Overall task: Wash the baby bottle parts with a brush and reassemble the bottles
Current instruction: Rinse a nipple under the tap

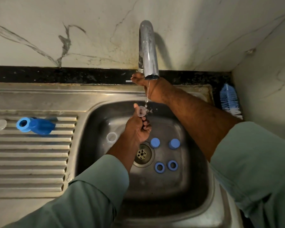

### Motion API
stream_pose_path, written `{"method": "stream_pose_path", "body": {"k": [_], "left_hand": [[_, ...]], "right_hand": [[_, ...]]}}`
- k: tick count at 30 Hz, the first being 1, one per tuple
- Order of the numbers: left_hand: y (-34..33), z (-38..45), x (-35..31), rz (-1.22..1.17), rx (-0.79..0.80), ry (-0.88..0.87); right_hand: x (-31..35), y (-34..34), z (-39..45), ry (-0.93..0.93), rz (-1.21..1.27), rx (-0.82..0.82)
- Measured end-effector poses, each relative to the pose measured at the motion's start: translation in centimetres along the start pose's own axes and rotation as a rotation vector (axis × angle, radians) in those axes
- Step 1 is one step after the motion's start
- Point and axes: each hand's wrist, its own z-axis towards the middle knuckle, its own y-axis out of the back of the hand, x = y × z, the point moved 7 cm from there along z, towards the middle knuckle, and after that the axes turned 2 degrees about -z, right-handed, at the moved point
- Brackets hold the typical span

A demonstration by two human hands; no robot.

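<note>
Clear and soft-looking, a small teat (142, 111) sits just above the middle of the frame, pinched in the fingers of the left hand (136, 127). A thin stream of water (147, 92) falls from the tap (148, 51) and lands right beside the teat's rim, touching its right edge.

The right hand (144, 83) reaches to the base of the tap, upper middle of the frame. Its fingers seem to curl near the tap handle, but the spout hides them, so I cannot tell if they hold it.

To do this step well, I think the teat should move a little to the right so the water runs inside it, not just past it. Turning it slowly would wet every side. The grip should stay firm, since a wet teat may slip and drop toward the drain (141, 153).

The teat's wide round opening faces up and toward the camera. Its long axis seems to run from that opening down into the fingers, which hide the tip.

Lower in the sink (202, 201) lie two blue caps (164, 143), two blue rings (166, 166) and a clear piece (111, 137). A blue bottle (36, 126) lies on its side on the draining board at the left, mouth pointing left. The brush (229, 99) rests at the far right edge, well apart from both hands.
</note>
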Motion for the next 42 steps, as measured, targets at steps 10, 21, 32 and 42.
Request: {"method": "stream_pose_path", "body": {"k": [10,21,32,42], "left_hand": [[-0.3,0.1,-0.6,-0.003,-0.007,-0.063],[-1.9,0.0,-0.5,0.075,-0.027,0.003],[-0.8,-2.2,-4.0,0.586,-0.036,-0.516],[-0.6,-2.5,-4.9,0.82,-0.074,-0.7]], "right_hand": [[-0.5,-0.6,0.5,-0.026,-0.009,-0.025],[0.1,-0.4,0.2,0.002,-0.034,-0.04],[0.5,-0.3,0.1,0.043,-0.093,-0.037],[0.6,-0.5,0.1,0.062,-0.092,-0.053]]}}
